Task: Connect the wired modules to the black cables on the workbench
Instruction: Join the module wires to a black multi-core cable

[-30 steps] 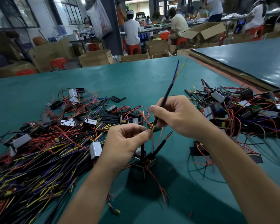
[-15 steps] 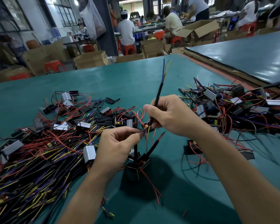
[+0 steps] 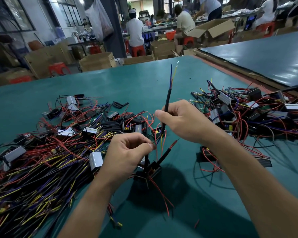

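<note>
My right hand (image 3: 182,121) grips a black cable (image 3: 168,98) that stands nearly upright, with blue and yellow wire ends fanning out at its top and bottom. My left hand (image 3: 127,152) pinches thin wires at the cable's lower end. Just below my hands, a black wired module (image 3: 145,174) with red leads and two black sleeves hangs from the wires above the green workbench (image 3: 144,83).
A big heap of black cables with yellow and purple tips (image 3: 33,177) covers the near left. Silver and black modules with red wires lie at mid left (image 3: 72,121) and at the right (image 3: 248,114). Short black sleeves (image 3: 120,104) lie behind my hands.
The black cable has swung from leaning right to nearly upright. Both hands stay on the same wires in the same spot.
</note>
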Demonstrator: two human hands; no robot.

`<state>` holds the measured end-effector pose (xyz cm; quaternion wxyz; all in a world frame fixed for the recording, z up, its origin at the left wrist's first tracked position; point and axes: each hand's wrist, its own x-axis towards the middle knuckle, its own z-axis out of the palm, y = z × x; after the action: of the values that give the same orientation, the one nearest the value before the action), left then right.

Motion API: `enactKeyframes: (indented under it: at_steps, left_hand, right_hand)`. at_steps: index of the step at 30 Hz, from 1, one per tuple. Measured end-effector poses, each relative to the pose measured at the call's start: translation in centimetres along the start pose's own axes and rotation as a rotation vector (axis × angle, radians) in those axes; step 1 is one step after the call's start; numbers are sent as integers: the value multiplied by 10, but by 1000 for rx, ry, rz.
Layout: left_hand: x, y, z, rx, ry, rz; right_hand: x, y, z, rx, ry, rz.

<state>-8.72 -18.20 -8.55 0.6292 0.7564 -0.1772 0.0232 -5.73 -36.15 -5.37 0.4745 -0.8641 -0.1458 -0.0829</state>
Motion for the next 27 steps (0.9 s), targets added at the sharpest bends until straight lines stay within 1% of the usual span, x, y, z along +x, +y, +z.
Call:
enactKeyframes:
  at_steps: [5, 10, 14, 17, 19, 21, 23, 27]
  left_hand:
    - [-1, 1, 1, 7, -73, 18]
    - [-2, 2, 1, 7, -102, 22]
    - [-2, 1, 0, 15, -107, 32]
    - [0, -4, 1, 27, -39, 9]
    - [1, -9, 3, 96, 18, -5]
    - [0, -12, 10, 211, 19, -30]
    - [-2, -13, 19, 296, -28, -72]
    - [-1, -15, 22, 266, -7, -108]
  right_hand:
    - [-2, -1, 0, 46, -60, 20]
    - [-3, -2, -1, 79, -44, -9]
    - [1, 2, -3, 145, 2, -21]
    - [4, 6, -3, 231, 87, -48]
    - [6, 8, -2, 245, 173, -59]
    - [8, 10, -3, 258, 241, -24]
    - [9, 10, -4, 279, 262, 28]
    - [9, 9, -5, 316, 162, 113]
